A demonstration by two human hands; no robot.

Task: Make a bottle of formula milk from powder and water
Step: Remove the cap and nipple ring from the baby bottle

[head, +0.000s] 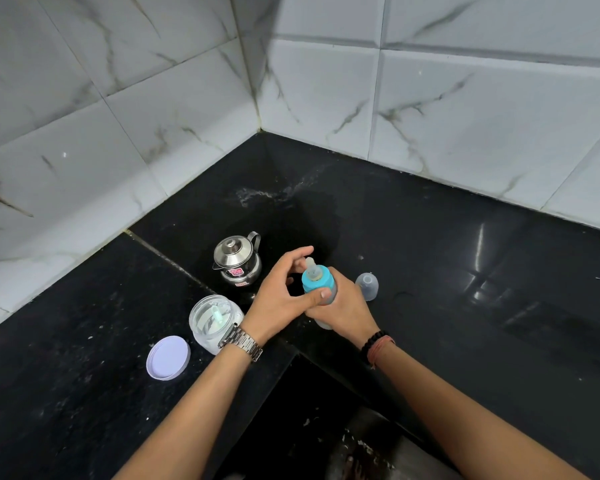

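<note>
Jar lid [168, 357]: lies loose on the black desk [430, 271] at the far left, inner side up. While it is off, the powder stays exposed to splashes.
Powder jar [212, 322]: open, just beside the left wrist and its metal watch [240, 342], with a pale scoop showing inside. A careless swing of that forearm could, I judge, knock it over and spill powder.
Steel kettle [236, 259]: lidded, behind the jar and near the hands. It carries a pink sticker and a small red label lower down, both too small to read.
Left hand [284, 292]: fingers spread and mostly lifted, only the thumb tip pressing the blue collar [317, 280]; it clasps nothing.
Bottle [321, 296]: held tilted over the desk between both hands, teat uppermost. No brand or scale marks can be read on it.
Right hand [343, 310]: wrapped around the bottle's body from below.
Risk at the bottle: if the collar is seated crooked or not fully tight, shaking would leak milk. A one-handed grip on a wet body could also slip.
Clear cap [367, 286]: stands on the desk just right of the bottle, near enough to be toppled.
</note>
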